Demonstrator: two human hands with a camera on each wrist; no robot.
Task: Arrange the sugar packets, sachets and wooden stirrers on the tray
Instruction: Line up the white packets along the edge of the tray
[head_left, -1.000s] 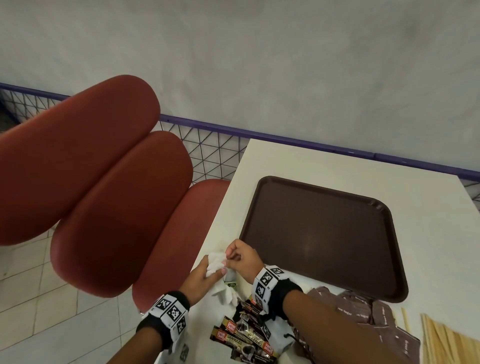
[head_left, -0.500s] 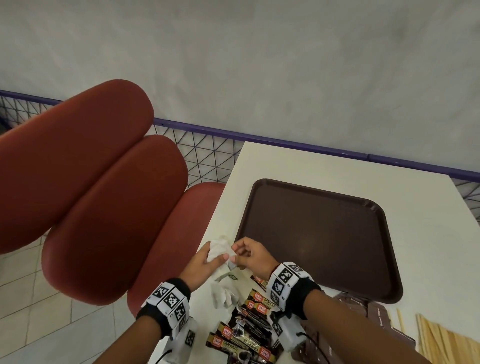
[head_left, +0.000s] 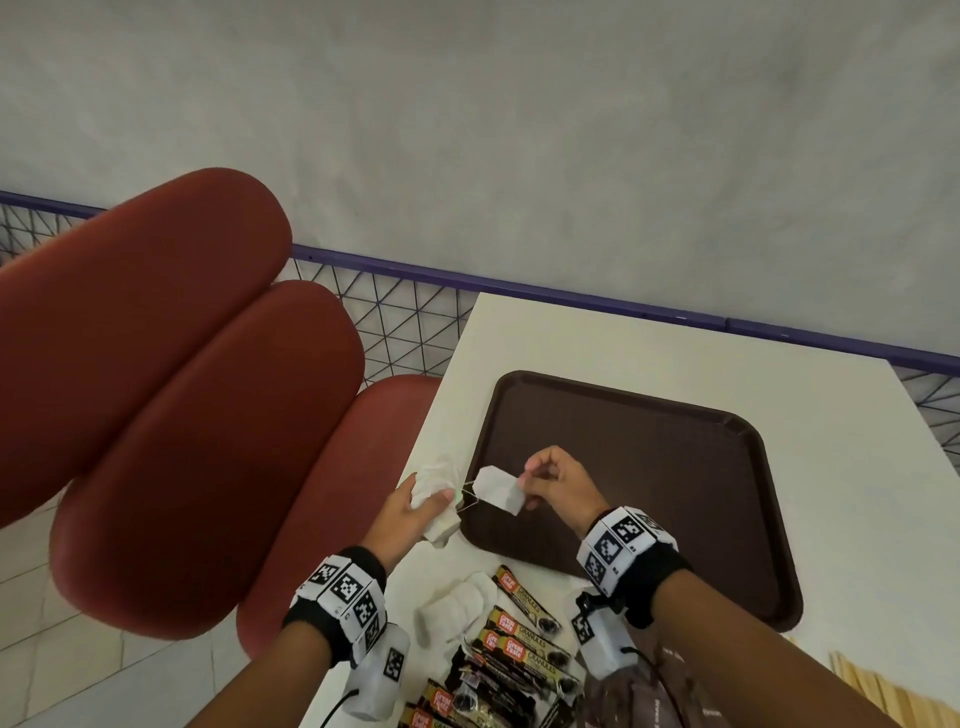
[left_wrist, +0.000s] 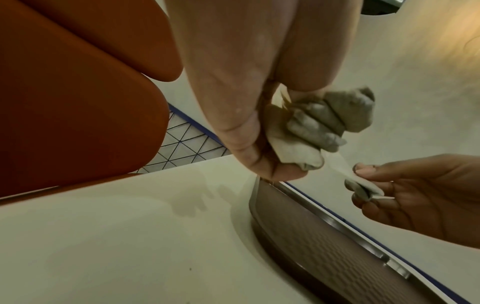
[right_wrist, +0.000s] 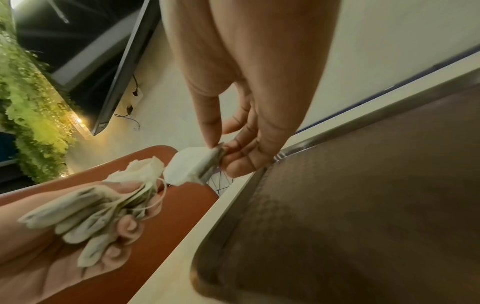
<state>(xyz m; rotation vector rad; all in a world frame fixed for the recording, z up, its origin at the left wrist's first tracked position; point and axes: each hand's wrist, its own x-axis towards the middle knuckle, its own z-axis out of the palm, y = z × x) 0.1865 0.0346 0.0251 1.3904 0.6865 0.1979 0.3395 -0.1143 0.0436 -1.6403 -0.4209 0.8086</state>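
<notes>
Left hand (head_left: 402, 512) gripping a bunch of white sachets (head_left: 436, 499), right hand (head_left: 558, 480) pinching one sachet (head_left: 498, 488) over the tray (head_left: 675, 467)'s near-left corner, strings tangled between

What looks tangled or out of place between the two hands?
Thin white strings run from the single white tea bag pinched by the right hand to the bunch of white tea bags gripped in the left hand; they look snagged together.

Evenly, softly lit from above in the head view; strong wide-angle bending at edges. Warmer, dimmer and yellowish at both wrists; near skin blurred; faint shadows.
</notes>
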